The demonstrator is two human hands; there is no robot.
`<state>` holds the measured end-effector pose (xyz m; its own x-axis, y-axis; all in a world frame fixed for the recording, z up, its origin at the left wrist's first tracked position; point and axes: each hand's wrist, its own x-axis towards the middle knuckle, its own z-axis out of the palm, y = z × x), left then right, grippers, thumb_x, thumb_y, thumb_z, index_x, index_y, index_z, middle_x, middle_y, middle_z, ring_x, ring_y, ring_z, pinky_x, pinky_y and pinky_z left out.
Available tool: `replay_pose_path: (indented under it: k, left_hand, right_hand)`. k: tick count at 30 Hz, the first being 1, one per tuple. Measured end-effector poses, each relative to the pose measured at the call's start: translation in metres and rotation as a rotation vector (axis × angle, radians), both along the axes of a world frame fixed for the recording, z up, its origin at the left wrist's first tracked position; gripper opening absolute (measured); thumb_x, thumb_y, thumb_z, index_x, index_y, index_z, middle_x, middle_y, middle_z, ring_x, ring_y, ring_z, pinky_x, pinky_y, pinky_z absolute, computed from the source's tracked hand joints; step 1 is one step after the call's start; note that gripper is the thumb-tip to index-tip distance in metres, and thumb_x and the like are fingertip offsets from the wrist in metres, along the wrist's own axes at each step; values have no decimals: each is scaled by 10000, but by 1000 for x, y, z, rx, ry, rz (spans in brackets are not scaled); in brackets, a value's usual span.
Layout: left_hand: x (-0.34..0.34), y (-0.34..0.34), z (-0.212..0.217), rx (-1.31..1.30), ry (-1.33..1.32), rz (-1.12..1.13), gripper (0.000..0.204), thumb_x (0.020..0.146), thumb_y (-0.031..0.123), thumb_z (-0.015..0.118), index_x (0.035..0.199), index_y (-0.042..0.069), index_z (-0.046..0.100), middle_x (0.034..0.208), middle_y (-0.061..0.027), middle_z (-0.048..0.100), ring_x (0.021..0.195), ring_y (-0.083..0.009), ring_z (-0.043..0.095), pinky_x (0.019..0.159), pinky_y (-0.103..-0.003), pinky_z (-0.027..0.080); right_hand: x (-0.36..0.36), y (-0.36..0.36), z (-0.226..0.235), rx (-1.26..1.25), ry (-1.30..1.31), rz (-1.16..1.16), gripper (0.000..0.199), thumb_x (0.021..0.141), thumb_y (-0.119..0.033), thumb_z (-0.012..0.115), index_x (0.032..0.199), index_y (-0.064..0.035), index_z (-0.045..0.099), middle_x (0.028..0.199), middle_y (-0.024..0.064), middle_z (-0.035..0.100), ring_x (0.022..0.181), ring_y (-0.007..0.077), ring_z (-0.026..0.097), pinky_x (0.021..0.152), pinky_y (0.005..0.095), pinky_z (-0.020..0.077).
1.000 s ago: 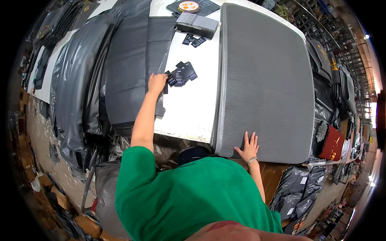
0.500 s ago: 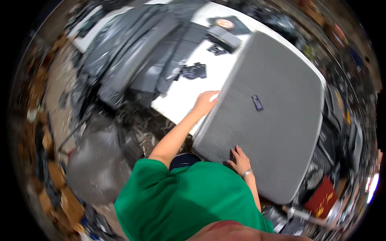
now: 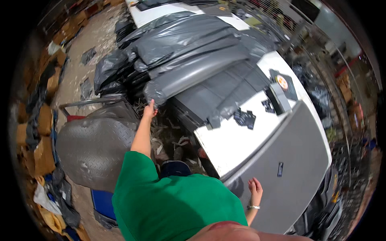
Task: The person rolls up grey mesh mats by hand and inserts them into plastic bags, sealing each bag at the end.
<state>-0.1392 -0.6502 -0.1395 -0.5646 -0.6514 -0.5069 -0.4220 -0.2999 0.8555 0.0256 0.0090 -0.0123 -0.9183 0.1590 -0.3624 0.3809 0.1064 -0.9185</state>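
My left hand (image 3: 149,111) reaches out with its fingers closed on the near end of a long grey plastic bag (image 3: 201,74). That bag lies uppermost on a pile of similar shiny bags (image 3: 173,42). My right hand (image 3: 255,188), with a bracelet at the wrist, hovers by the near left part of a large grey textured mat (image 3: 293,156). Its fingers are curled in and nothing shows in them. A small dark label (image 3: 280,169) sits on the mat. The mat rests on a white table (image 3: 221,150).
Several small dark labels (image 3: 245,118) and a grey box (image 3: 278,98) lie on the table, beside flat dark panels (image 3: 213,96). At left stands a metal-handled cart (image 3: 90,102) draped with a grey tread-patterned sheet (image 3: 94,148). Scraps (image 3: 159,142) litter the floor, and cardboard boxes (image 3: 43,156) line the far left.
My left hand has left the mat's edge and taken hold of the grey bag's end. My right hand has gone from spread to curled. The view has turned left.
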Motion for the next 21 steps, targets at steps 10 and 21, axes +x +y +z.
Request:
replay_pose_path:
  k: [10, 21]
  left_hand:
    - [66, 74, 236, -1221, 876, -644, 319, 811, 245, 612, 543, 111, 501, 506, -92, 467, 440, -276, 480, 397, -395, 320]
    - [90, -40, 259, -1414, 1182, -415, 531, 796, 262, 690, 470, 118, 296, 472, -25, 336, 399, -229, 391, 367, -332, 272]
  right_hand:
    - [-299, -328, -30, -963, -113, 243, 683, 841, -641, 479, 1252, -96, 494, 1298, 149, 486, 1193, 311, 470, 967, 509, 406]
    - [-499, -456, 67, -811, -23, 313, 609, 914, -466, 426, 1343, -35, 392, 1373, 156, 422, 1231, 321, 432, 1055, 491, 306]
